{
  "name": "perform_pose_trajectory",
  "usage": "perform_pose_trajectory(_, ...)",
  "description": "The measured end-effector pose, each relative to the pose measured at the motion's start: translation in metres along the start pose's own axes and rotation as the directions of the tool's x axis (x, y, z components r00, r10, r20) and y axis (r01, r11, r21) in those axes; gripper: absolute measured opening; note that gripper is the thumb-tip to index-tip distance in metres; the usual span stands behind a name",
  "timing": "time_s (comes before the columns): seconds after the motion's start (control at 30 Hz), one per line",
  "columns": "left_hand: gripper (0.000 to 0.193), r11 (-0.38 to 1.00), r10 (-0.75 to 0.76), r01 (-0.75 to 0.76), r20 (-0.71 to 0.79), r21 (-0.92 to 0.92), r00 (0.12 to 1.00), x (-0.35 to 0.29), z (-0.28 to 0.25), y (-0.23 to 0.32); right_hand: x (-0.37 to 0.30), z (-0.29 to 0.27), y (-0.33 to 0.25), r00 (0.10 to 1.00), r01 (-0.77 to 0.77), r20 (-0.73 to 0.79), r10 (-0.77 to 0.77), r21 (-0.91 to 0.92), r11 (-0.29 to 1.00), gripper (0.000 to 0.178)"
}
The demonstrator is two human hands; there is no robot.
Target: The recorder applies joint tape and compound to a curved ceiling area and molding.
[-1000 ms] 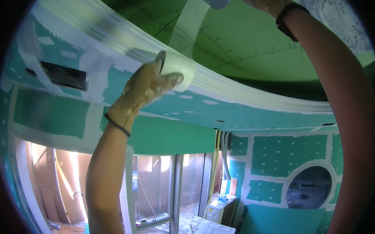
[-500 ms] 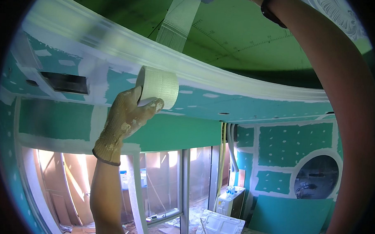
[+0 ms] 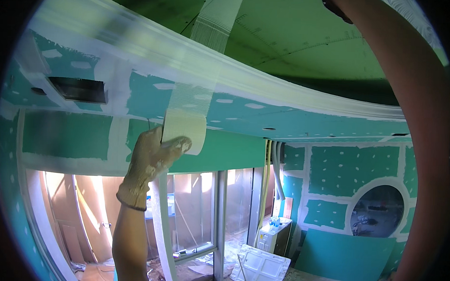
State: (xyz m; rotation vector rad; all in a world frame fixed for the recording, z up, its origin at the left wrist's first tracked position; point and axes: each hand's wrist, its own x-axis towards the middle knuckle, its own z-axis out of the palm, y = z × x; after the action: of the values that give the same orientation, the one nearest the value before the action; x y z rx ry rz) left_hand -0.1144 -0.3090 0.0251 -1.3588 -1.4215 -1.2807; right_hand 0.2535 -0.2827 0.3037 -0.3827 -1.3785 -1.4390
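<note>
Open air below and right of left hand [image 3: 152, 158]; ceiling [image 3: 298, 39] and white cornice [image 3: 266, 85] block above, stretched mesh tape [image 3: 203, 65] crosses the gap, window frame [image 3: 220, 209] well below.

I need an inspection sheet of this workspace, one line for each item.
Surface: green ceiling board, joints filled white.
Job's things: roll of mesh tape; a strip runs from it up to the ceiling.
Clutter: white panel and scraps on the floor.
Grippers: gloved left hand holds the roll; right forearm reaches up, its hand out of view.
Cables: pipes hanging at the wall.
Surroundings: round wall opening, windows.
</note>
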Motion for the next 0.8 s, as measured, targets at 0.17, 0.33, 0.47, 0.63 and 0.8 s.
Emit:
perform_pose_trajectory(0.17,0.042,0.999,-0.044,0.043,-0.047,-0.022,0.998,-0.035,0.003,-0.011,0.019,0.018,0.037,0.859,0.511,-0.034,-0.510,0.093,0.855,0.018)
perform_pose_trajectory(0.33,0.040,0.985,-0.150,0.156,0.080,-0.076,0.985,-0.063,0.011,-0.025,0.056,0.068,0.014,0.997,-0.068,-0.053,0.048,-0.499,0.864,0.019)
perform_pose_trajectory(0.47,0.039,0.938,-0.293,0.312,0.138,-0.152,0.946,-0.094,0.018,-0.050,0.037,0.051,-0.020,0.955,-0.261,-0.215,0.204,-0.283,0.923,0.018)
perform_pose_trajectory(0.63,0.042,0.968,-0.239,0.237,-0.018,-0.084,0.971,-0.115,0.035,-0.066,0.017,0.036,0.024,0.907,0.399,-0.272,-0.321,0.313,0.862,0.027)
perform_pose_trajectory(0.8,0.035,0.956,-0.270,0.260,-0.058,-0.138,0.961,-0.106,0.031,-0.033,0.014,0.022,-0.053,0.938,-0.345,-0.050,0.342,-0.059,0.937,0.033)
